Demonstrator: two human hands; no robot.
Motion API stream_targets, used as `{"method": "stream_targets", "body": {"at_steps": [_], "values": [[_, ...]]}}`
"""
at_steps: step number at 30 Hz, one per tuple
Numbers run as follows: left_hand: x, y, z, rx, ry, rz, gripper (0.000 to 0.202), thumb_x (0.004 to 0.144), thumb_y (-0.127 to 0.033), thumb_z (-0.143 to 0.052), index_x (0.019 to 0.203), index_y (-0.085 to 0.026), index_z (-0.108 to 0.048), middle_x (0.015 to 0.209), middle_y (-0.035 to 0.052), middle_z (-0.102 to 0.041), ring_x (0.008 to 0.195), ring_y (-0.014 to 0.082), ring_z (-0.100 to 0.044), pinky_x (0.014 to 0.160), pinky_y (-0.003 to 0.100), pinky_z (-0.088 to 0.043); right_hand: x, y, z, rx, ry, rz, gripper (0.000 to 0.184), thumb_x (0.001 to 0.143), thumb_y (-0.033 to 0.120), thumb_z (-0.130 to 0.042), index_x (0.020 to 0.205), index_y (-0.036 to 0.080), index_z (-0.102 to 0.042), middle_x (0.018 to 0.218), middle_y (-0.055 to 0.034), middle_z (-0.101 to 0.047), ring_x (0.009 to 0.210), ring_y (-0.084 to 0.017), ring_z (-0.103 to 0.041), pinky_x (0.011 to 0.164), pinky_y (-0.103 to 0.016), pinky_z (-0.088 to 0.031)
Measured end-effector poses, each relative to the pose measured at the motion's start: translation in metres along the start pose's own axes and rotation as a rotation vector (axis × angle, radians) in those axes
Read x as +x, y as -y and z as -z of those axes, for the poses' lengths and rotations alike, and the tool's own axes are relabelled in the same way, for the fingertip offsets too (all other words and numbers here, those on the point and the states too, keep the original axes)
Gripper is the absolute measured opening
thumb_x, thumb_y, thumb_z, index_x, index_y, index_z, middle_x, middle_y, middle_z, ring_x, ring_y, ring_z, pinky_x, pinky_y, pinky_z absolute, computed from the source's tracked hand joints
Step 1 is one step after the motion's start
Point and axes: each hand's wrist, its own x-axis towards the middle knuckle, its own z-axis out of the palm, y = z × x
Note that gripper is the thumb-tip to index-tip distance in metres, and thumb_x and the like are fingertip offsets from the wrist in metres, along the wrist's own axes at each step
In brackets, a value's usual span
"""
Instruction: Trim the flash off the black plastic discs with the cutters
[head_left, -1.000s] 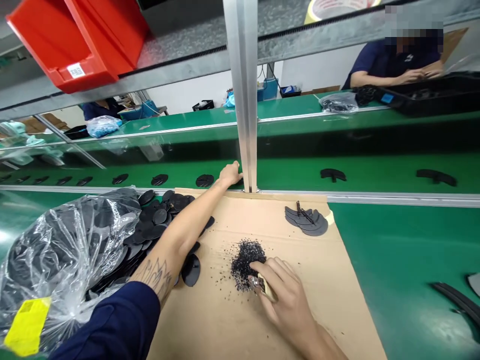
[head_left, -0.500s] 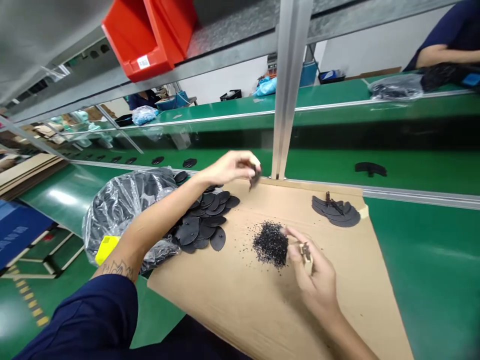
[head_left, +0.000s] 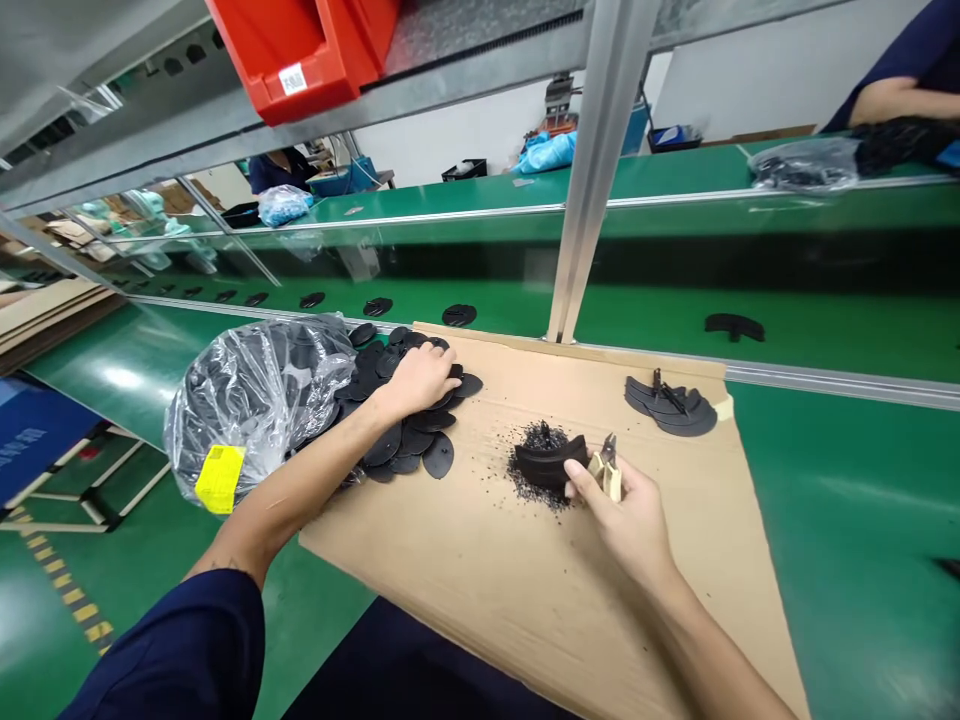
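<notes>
My right hand (head_left: 626, 510) grips a curved black plastic part (head_left: 551, 462) between thumb and fingers. Tucked in the same hand is a pair of cutting nippers (head_left: 606, 468) with pale handles, jaws pointing up. The part is held over a heap of small black granules or clippings (head_left: 541, 434). My left hand (head_left: 424, 378) rests on a pile of black oval plates (head_left: 386, 445), its thumb and fingers apart. Some of its fingertips are hard to make out against the dark plates.
Cardboard (head_left: 480, 560) covers the bench. Stacked curved black parts (head_left: 671, 405) lie at its right. A clear plastic bag (head_left: 255, 400) stands left. Black pieces (head_left: 459, 315) sit on the green belt beyond. A metal post (head_left: 589, 200) and a red bin (head_left: 315, 60) are ahead; co-workers sit opposite.
My left hand has moved left and down from near the post, where it held a dark piece, onto the plate pile. My right hand now holds the curved part along with the nippers.
</notes>
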Motion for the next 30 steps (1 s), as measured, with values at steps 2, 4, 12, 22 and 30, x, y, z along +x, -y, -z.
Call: {"method": "stream_targets", "body": {"at_steps": [2, 4, 12, 22, 30], "values": [[0.007, 0.014, -0.006, 0.002, 0.01, 0.041, 0.03, 0.089, -0.027, -0.07, 0.112, -0.01, -0.062, 0.108, 0.0193, -0.069, 0.112, 0.0348, -0.061, 0.098, 0.046, -0.05, 0.0, 0.0, -0.001, 0.013, -0.016, -0.009, 0.057, 0.072, 0.072, -0.076, 0.086, 0.019, -0.063, 0.055, 0.0004, -0.06, 0.051, -0.016, -0.051, 0.053, -0.03, -0.045], [0.011, 0.021, -0.013, -0.015, 0.016, 0.058, 0.033, 0.086, -0.029, -0.074, 0.112, -0.012, -0.062, 0.108, 0.0162, -0.068, 0.109, 0.0324, -0.062, 0.096, 0.043, -0.051, 0.0, 0.001, -0.001, 0.019, -0.027, -0.018, 0.058, 0.071, 0.073, -0.077, 0.085, 0.019, -0.063, 0.054, 0.0002, -0.06, 0.051, -0.016, -0.052, 0.052, -0.03, -0.044], [0.022, 0.017, -0.015, -0.235, -0.098, -0.002, 0.02, 0.084, -0.013, -0.066, 0.103, -0.017, -0.065, 0.096, 0.0071, -0.067, 0.095, 0.025, -0.065, 0.088, 0.036, -0.052, -0.003, 0.001, -0.001, 0.036, -0.051, -0.049, 0.058, 0.069, 0.072, -0.079, 0.085, 0.019, -0.061, 0.056, -0.0002, -0.061, 0.053, -0.017, -0.056, 0.052, -0.03, -0.046], [-0.032, -0.074, -0.017, -1.4, -0.314, -0.156, 0.029, 0.089, -0.039, -0.072, 0.106, -0.02, -0.06, 0.1, 0.0044, -0.064, 0.088, 0.0145, -0.065, 0.078, 0.025, -0.055, -0.009, 0.003, -0.006, 0.086, -0.013, -0.131, 0.055, 0.072, 0.071, -0.077, 0.082, 0.019, -0.058, 0.062, -0.0032, -0.067, 0.054, -0.018, -0.063, 0.051, -0.028, -0.047], [-0.056, -0.094, -0.027, -0.862, -0.372, -0.301, 0.023, 0.09, -0.025, -0.069, 0.111, -0.019, -0.063, 0.098, 0.0039, -0.069, 0.087, 0.0145, -0.064, 0.081, 0.026, -0.052, -0.013, 0.008, -0.007, 0.098, -0.028, -0.126, 0.048, 0.073, 0.063, -0.08, 0.083, 0.02, -0.063, 0.066, 0.001, -0.062, 0.054, -0.017, -0.063, 0.052, -0.029, -0.053]]}}
